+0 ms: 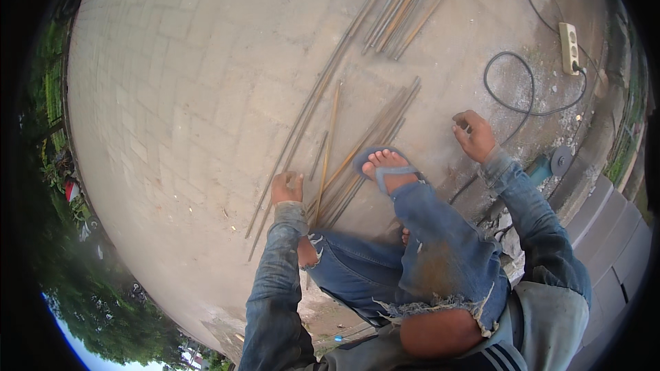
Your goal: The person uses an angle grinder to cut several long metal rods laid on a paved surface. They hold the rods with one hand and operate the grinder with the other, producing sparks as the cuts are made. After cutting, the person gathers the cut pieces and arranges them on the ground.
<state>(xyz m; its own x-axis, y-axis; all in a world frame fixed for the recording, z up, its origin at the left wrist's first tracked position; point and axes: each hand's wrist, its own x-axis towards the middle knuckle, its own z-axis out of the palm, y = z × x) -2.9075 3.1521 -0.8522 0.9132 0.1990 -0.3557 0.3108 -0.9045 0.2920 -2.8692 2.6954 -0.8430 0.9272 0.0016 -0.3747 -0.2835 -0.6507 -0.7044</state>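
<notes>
My left hand (287,188) is low over the ground, its fingers curled inward beside two long thin metal rods (317,89). Whatever those fingers close on, if anything, is hidden. My right hand (476,137) hovers to the right of my sandalled foot (389,167), loosely bent, thumb and fingers apart, with nothing visible between them. Between my left hand and the foot lies a loose bundle of shorter rods (368,137), some rusty brown. Partly behind my right forearm rests an angle grinder (541,170) with a teal body and a grey disc (562,161).
Another bundle of rods (405,10) lies farther ahead on the paved ground (185,96). At the right, a white power strip (569,48) has a dark cable (491,69) looping across the ground. Pale rubble lies along a raised edge (584,178), near grey blocks (615,233).
</notes>
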